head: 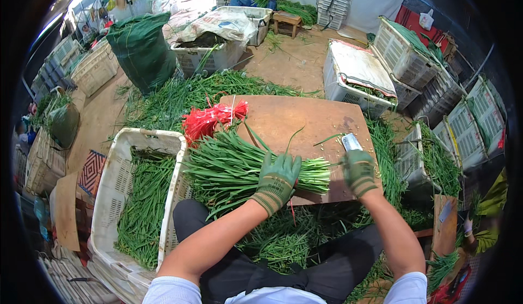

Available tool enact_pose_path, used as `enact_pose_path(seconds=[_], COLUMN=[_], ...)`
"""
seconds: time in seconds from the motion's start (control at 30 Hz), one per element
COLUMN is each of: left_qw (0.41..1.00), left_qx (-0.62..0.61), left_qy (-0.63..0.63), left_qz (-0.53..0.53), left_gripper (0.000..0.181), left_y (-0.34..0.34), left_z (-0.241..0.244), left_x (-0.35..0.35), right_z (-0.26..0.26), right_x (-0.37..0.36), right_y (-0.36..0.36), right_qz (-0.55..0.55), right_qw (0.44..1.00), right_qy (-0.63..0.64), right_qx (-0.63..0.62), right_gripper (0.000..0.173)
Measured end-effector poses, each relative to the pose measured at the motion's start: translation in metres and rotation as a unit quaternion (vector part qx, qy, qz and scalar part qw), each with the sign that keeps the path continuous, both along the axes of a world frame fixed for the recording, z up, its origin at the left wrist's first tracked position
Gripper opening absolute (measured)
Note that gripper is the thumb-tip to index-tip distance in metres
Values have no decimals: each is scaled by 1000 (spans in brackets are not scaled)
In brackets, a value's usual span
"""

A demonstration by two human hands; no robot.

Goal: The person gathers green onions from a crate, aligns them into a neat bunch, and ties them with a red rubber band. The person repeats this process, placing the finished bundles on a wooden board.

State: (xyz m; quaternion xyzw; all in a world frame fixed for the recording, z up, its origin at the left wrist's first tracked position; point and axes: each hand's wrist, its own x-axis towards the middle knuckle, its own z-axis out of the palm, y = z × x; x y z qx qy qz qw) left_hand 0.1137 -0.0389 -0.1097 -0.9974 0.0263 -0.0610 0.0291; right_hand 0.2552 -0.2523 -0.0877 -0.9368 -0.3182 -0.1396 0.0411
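Note:
A thick bundle of green garlic chives (229,165) lies across the wooden board (302,120), its pale cut ends toward the right. My left hand (278,177), in a green rubber-coated glove, rests on the bundle near those ends with its fingers over the stems. A red tie shows under that hand. My right hand (359,171), gloved alike, is just right of the stem ends, closed around the lower part of a flat metal blade (351,142). Small cut bits of stem are scattered on the board near the blade. Red plastic ties (214,118) are heaped at the board's left edge.
A white plastic crate (179,169) holding chives stands at my left. Loose chives (220,84) cover the floor beyond the board. A green sack (141,54), covered crates (359,69) and a small wooden stool (287,18) are farther off. Other people sit at the back and far right.

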Motion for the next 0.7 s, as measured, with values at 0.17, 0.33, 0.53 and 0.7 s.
enact_pose_path(seconds=[0.17, 0.33, 0.53, 0.7], left_qw=[1000, 1000, 999, 994], left_qx=[0, 4, -13, -64], left_qy=[-5, -4, -51, -91], left_qz=[-12, -4, -12, -18], left_gripper=[87, 87, 90, 93], left_y=[-8, -6, -4, -1], left_z=[-4, -3, -1, -16], left_x=[4, 1, -14, -20], right_z=[21, 62, 27, -1], right_x=[60, 7, -40, -41], right_y=[-157, -122, 33, 67], right_qz=[-210, -83, 228, 183], right_qw=[957, 977, 972, 981], right_qy=[11, 34, -22, 52], right_qx=[-201, -192, 47, 36], right_gripper=[19, 45, 29, 20])
